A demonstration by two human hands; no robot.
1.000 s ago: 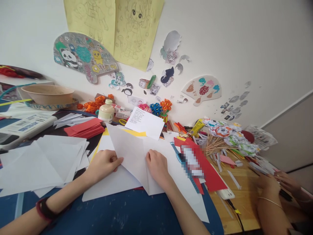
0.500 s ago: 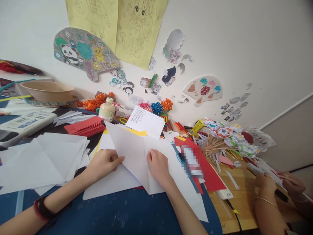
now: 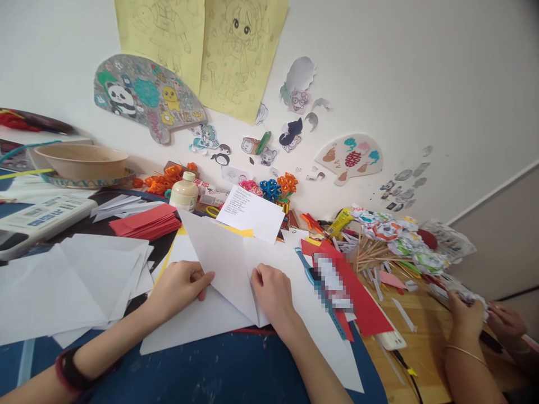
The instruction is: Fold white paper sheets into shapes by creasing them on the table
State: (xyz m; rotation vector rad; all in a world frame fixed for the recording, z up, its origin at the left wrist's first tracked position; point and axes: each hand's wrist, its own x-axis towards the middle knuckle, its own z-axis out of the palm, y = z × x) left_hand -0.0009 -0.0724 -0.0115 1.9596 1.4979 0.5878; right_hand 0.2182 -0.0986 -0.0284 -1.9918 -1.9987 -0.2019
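A folded sheet of white paper (image 3: 223,258) stands tilted up between my hands above other white sheets on the blue mat. My left hand (image 3: 181,286) pinches its left edge between thumb and fingers. Close to the crease on the right, my right hand (image 3: 272,289) is closed on the paper with curled fingers, their tips partly hidden. To the left lies a stack of creased white sheets (image 3: 63,280). More white paper (image 3: 324,336) lies flat beneath and right of my right hand.
Red paper strips (image 3: 145,221), a glue bottle (image 3: 184,193) and a written card (image 3: 250,210) stand behind the paper. On the right lie a blue watch (image 3: 315,280), red paper (image 3: 370,308) and paper flowers on sticks (image 3: 366,249). A co-worker's hands (image 3: 467,314) are at far right.
My right hand has shifted slightly, and the paper's part right of the crease shows narrower. My left hand keeps its pinch. The co-worker's hands have come closer together on white material.
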